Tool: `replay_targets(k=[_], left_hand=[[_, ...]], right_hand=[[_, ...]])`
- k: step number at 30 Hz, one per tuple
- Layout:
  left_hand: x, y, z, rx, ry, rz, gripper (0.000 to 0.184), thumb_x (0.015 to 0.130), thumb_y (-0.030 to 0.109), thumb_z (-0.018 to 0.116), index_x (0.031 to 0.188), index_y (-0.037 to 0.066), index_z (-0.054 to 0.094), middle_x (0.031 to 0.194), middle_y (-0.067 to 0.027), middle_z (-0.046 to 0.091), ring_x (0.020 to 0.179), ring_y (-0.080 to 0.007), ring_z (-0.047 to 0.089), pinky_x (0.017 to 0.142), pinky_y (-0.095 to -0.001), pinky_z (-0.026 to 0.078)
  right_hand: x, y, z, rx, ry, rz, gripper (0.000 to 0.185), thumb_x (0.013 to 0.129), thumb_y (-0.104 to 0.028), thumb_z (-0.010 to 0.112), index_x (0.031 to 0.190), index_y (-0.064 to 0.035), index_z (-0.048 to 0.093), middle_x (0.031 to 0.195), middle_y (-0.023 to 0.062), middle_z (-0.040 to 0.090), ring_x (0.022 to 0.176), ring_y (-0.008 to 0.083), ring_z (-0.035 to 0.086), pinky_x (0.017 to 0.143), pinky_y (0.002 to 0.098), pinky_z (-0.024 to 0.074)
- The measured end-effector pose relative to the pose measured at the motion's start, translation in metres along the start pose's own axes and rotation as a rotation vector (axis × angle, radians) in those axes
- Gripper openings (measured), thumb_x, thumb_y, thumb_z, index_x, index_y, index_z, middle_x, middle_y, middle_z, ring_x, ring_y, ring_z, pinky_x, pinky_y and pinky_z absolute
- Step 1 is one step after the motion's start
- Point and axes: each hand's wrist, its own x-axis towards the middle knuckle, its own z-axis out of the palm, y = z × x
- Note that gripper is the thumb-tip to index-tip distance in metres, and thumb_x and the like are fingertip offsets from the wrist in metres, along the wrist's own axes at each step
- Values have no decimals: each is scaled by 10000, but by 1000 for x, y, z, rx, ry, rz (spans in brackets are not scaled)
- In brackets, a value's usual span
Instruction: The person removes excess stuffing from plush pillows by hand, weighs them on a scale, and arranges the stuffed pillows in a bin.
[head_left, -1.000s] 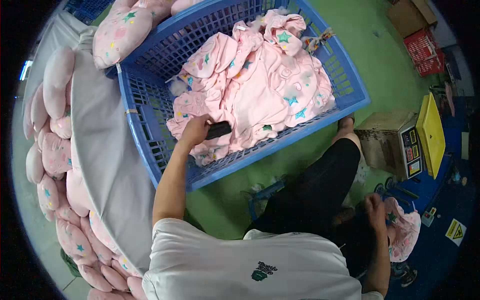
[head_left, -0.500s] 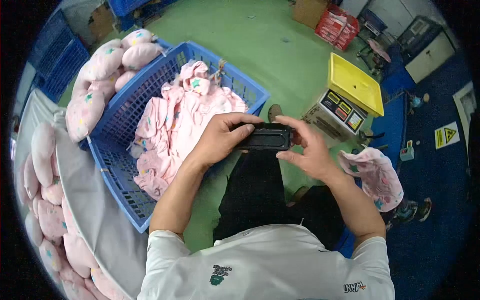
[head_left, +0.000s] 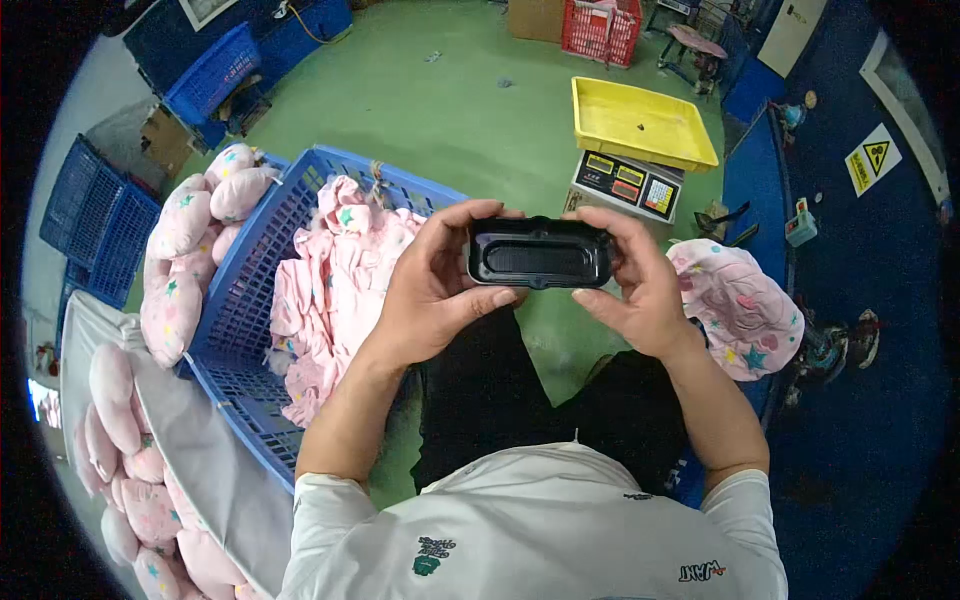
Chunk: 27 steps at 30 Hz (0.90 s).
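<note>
In front of my body I hold a black rectangular plastic case [head_left: 541,254] with a recessed face and small tabs along its long edges. My left hand [head_left: 428,292] grips its left end, thumb along the lower edge and fingers over the top. My right hand [head_left: 640,288] closes round the right end in the same way. What the case is used for does not show. Left of my hands, crumpled pink fabric pieces [head_left: 345,270] with coloured stars lie in a blue plastic basket [head_left: 240,285].
Stuffed pink cushions [head_left: 175,310] are heaped by the basket, with more on grey sheeting [head_left: 215,430]. Ahead right, a yellow tray [head_left: 650,120] sits on a digital scale [head_left: 628,187]. A pink star-print piece [head_left: 745,310] is at right. A red crate [head_left: 600,35] stands farther back.
The case has tilted so its recessed face turns more toward me. My right thumb now rests at its lower edge. The view has shifted, and the basket appears farther left.
</note>
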Motion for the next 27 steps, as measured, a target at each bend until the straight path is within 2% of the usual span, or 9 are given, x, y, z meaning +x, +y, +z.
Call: replay_targets(k=[6,11,15,27], left_hand=[[-6,-14,0,-88,112,-82,752,821,-73,730,1476,20,372,1339,-162,555,1172,-240,591,1016,-356,500],[-13,-47,-6,-200,208,-75,739,851,-57,713,1490,27,352,1325,-165,557,1137,-251,617,966,-356,541],[-18,-50,-1,-435,290,-180,734,874,-48,690,1512,55,340,1314,-162,557,1109,-257,635,929,-344,566],[-19,-63,-5,-581,304,-280,639,947,-16,583,1530,91,343,1309,-154,555,1089,-245,649,908,-340,584]], right_hand=[[-10,13,20,35,71,96,691,755,24,752,1390,-22,482,1298,123,618,1075,207,644,913,302,537],[-11,32,35,-164,97,67,696,778,32,737,1412,-11,453,1358,167,565,1105,233,636,950,317,516],[-11,41,41,-388,95,-13,699,758,25,759,1396,-21,477,1341,150,588,1065,233,655,910,322,535],[-11,54,44,-399,58,-79,733,752,0,773,1419,-52,472,1354,111,597,1099,248,641,916,338,525]])
